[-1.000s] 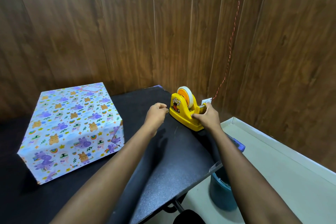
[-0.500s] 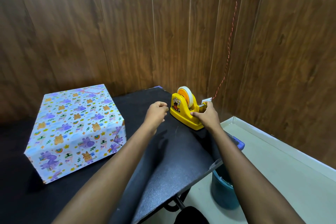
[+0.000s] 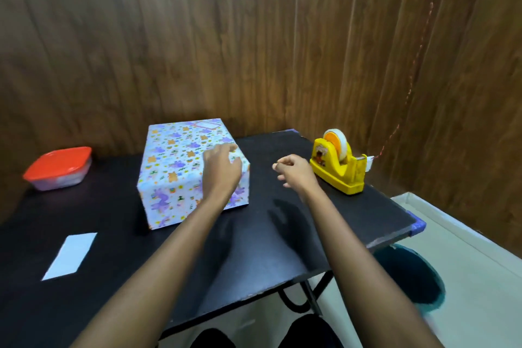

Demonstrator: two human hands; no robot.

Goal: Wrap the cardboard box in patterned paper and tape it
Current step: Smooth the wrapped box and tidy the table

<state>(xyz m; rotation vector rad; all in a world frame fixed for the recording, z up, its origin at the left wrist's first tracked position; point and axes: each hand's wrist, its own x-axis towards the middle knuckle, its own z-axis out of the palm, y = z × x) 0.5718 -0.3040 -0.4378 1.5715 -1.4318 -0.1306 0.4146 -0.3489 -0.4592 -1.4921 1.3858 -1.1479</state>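
The wrapped box [image 3: 180,167] sits mid-table on the black table [image 3: 113,220], toward the far wall. The left hand [image 3: 223,169] rests with relaxed fingers on the box's top right edge. The right hand [image 3: 296,172] hovers between the box and the yellow tape dispenser [image 3: 339,169], thumb and forefinger pinched; I cannot tell whether anything is between them. A red-lidded container [image 3: 59,168] stands far left, and a white slip of paper [image 3: 70,256] lies near left.

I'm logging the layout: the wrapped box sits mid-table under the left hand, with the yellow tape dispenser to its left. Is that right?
Not quite. The head view shows the yellow tape dispenser to the right of the wrapped box, not its left. The left hand does rest on the box.
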